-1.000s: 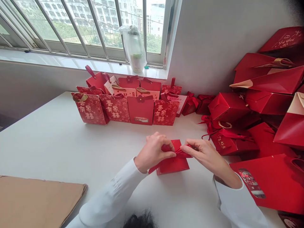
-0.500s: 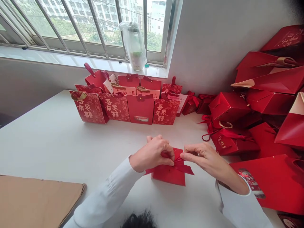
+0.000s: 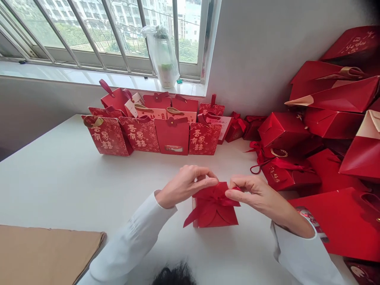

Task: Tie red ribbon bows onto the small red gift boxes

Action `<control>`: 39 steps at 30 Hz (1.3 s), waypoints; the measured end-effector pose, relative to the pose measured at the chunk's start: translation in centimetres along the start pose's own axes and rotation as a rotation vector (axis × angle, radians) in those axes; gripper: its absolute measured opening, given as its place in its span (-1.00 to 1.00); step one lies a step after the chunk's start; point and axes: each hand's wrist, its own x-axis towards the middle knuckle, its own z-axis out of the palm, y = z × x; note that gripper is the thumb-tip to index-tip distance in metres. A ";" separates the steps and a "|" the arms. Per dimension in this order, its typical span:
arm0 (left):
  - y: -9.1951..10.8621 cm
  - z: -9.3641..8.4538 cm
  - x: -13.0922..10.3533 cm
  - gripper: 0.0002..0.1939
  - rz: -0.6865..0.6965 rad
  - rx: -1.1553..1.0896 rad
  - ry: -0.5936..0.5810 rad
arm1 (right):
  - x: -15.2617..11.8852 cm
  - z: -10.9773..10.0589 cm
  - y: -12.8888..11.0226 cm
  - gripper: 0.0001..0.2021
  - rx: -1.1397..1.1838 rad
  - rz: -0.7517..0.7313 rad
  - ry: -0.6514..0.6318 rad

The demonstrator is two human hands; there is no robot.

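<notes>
A small red gift box (image 3: 218, 219) sits on the white table in front of me, with a red ribbon (image 3: 219, 201) tied in a bow across its top. One ribbon tail hangs down over the box's left side. My left hand (image 3: 188, 185) comes in from the left, thumb and forefinger brought together at the upper loop of the bow; the fingertips partly hide what they hold. On the other side, my right hand (image 3: 255, 194) pinches the right part of the ribbon between thumb and curled fingers.
Several red gift bags (image 3: 173, 136) stand in rows below the window. Red boxes and bags (image 3: 286, 128) are heaped along the right. A brown cardboard sheet (image 3: 47, 253) lies at the front left of the white table (image 3: 59, 186). A bagged jar (image 3: 164, 59) stands on the sill.
My left hand has moved from the middle of the bow up to its far side. The box has turned slightly, and the bow now looks fuller and more spread out.
</notes>
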 end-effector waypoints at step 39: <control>-0.1 0.4 -1.2 -0.59 -0.033 0.402 -0.065 | 0.5 1.5 0.3 -0.71 0.321 0.202 -0.153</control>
